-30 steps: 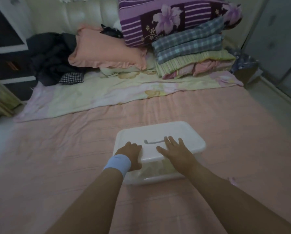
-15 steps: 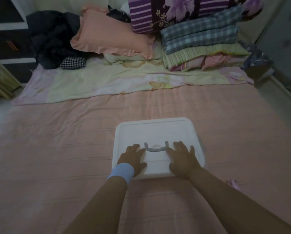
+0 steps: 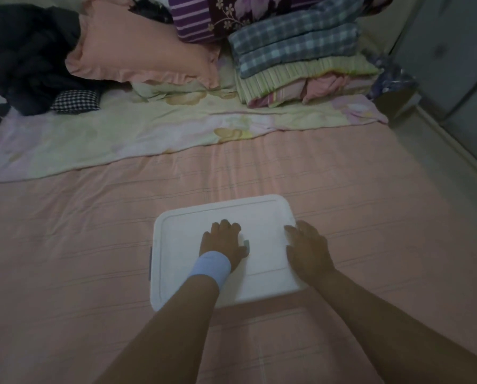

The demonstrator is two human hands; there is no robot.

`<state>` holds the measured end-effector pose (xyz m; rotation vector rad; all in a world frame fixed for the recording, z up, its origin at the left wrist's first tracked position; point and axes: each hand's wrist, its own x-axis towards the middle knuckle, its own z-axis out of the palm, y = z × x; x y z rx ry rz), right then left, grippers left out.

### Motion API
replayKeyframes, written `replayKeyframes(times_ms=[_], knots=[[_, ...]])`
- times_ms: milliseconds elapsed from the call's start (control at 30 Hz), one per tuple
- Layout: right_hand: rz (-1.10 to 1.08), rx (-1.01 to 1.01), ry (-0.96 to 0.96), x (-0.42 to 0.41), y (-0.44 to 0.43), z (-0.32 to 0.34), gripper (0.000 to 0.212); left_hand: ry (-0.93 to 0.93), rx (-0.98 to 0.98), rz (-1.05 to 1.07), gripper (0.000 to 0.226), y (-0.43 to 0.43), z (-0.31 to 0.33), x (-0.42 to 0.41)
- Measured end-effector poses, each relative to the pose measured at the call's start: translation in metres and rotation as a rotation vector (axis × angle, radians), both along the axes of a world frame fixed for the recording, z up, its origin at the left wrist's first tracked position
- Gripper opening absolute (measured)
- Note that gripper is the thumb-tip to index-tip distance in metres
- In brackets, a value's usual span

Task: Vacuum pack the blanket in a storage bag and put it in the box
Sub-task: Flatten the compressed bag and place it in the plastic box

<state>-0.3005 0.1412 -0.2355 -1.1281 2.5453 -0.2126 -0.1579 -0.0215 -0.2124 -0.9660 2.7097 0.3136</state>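
Right below me, my left hand (image 3: 222,241), blue wristband (image 3: 211,266) at the wrist, sits knuckles-up on the middle of the white box (image 3: 262,214), fingers bent over the grey handle (image 3: 246,245). Whether they've closed round it, I cannot tell, and my right hand (image 3: 308,246) lies flat and relaxed on the lid's right edge, gripping nothing. The box sits lid-on on the pink bedsheet (image 3: 93,259) close to me; beyond it lie a floral sheet (image 3: 148,134), then a peach pillow (image 3: 137,51) and a stack of folded blankets (image 3: 301,62).
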Motion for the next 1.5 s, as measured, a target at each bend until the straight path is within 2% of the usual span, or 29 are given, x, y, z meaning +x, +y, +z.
replayKeyframes(times_ms=[67,133,233,300,433,500,633,733,800,900,967,1067,1167,1267,1333,1367,1433,1500], knots=[[-0.137,0.053,-0.12,-0.017,0.001,-0.007,0.065,-0.063,0.108,-0.048,0.072,0.007,-0.008,-0.017],[-0.254,0.061,-0.312,-0.031,0.002,-0.014,0.081,-0.186,0.158,-0.095,0.09,0.013,-0.016,-0.025],[-0.36,0.016,-0.483,-0.042,0.001,-0.021,0.086,-0.227,0.148,-0.1,0.099,0.015,-0.028,-0.031],[-0.405,-0.014,-0.433,-0.044,-0.002,-0.022,0.072,-0.223,0.124,-0.096,0.1,0.015,-0.029,-0.034],[-0.428,-0.146,-0.372,-0.036,-0.009,-0.029,0.028,-0.221,0.114,-0.092,0.1,0.011,-0.029,-0.037],[-0.413,-0.154,-0.321,-0.031,-0.011,-0.031,0.02,-0.211,0.118,-0.092,0.1,0.011,-0.031,-0.037],[-0.384,-0.065,-0.226,-0.025,-0.018,-0.018,0.025,-0.213,0.111,-0.132,0.096,0.01,-0.03,-0.029],[-0.258,0.071,-0.01,-0.011,-0.03,-0.001,0.046,-0.12,0.146,-0.14,0.075,0.001,-0.026,-0.015],[-0.091,0.026,0.1,0.009,-0.044,0.006,0.056,-0.031,0.15,-0.089,0.057,-0.009,-0.023,0.003],[0.145,-0.05,0.017,0.044,-0.073,0.006,0.061,0.026,0.073,0.011,0.047,-0.028,-0.026,0.043],[0.324,-0.028,-0.09,0.066,-0.089,0.004,0.079,0.036,0.046,0.117,0.051,-0.039,-0.03,0.069],[0.532,0.13,-0.166,0.105,-0.111,-0.005,0.099,0.008,0.072,0.356,0.066,-0.054,-0.036,0.114],[0.572,0.228,-0.139,0.124,-0.118,-0.019,0.101,0.044,0.308,0.626,0.082,-0.062,-0.043,0.139],[0.561,0.254,-0.131,0.126,-0.12,-0.021,0.102,0.227,0.598,0.841,0.091,-0.066,-0.048,0.15],[0.565,0.261,-0.121,0.124,-0.121,-0.019,0.102,0.249,0.59,0.914,0.09,-0.068,-0.045,0.151],[0.565,0.265,-0.118,0.124,-0.122,-0.018,0.102,0.249,0.533,0.957,0.085,-0.07,-0.044,0.151],[0.561,0.272,-0.111,0.124,-0.122,-0.018,0.103,0.285,0.44,1.003,0.054,-0.076,-0.044,0.151],[0.558,0.276,-0.107,0.125,-0.122,-0.02,0.103,0.298,0.424,0.968,0.035,-0.079,-0.045,0.151]])
